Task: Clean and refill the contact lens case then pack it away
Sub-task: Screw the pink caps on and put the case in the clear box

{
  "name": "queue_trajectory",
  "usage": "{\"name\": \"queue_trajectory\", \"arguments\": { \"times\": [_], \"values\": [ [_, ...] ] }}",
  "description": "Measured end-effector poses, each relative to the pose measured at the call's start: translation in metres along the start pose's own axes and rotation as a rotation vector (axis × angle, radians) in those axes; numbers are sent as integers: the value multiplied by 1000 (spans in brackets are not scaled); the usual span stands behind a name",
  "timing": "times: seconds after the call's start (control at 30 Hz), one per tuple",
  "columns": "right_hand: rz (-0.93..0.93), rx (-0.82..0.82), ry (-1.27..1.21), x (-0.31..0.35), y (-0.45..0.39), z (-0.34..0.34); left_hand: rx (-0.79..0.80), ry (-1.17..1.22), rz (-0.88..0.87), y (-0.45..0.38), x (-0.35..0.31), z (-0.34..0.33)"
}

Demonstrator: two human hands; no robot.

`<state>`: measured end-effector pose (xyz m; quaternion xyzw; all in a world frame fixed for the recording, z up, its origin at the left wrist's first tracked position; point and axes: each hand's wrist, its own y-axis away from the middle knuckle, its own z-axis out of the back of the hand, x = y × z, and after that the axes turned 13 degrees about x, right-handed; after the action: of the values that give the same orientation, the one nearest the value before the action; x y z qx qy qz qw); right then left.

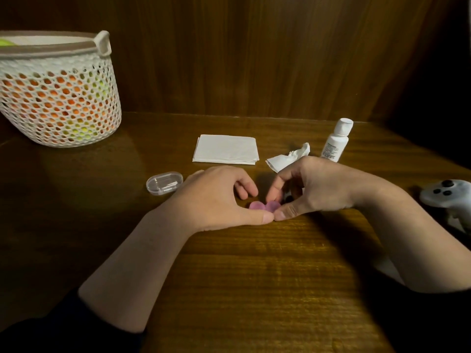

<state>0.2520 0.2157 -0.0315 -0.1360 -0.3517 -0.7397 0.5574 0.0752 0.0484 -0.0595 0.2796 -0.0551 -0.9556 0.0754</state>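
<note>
The small pink twin-well plastic lens case (263,206) is pinched on the wooden desk (254,276) between both hands, left hand (216,197) at 9 o'clock, right hand (318,186) at 3 o'clock, and solution could be spilled if it is tipped.

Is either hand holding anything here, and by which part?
Both hands, left hand and right hand, close around the pink contact lens case on the table, fingertips at its edges; exact contact cannot be told.

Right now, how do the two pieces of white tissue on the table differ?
The folded tissue lies flat as a neat square; the crumpled tissue is twisted and bunched. The folded tissue sits clear of both hands; the crumpled tissue is partly hidden behind the right hand. Both are white and lie on the wooden table.
</note>
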Motion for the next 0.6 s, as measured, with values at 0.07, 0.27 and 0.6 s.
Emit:
{"name": "queue_trajectory", "arguments": {
  "times": [0.07, 0.27, 0.6],
  "values": [
    [1, 1, 5, 0, 0, 0, -42, -39, 16, -1, 0, 1],
    [0, 8, -8, -1, -1, 1, -11, 26, -75, -1, 1, 0],
    [15, -9, 36, -4, -1, 1, -62, -31, 0, -4, -5, -4]
  ]
}}
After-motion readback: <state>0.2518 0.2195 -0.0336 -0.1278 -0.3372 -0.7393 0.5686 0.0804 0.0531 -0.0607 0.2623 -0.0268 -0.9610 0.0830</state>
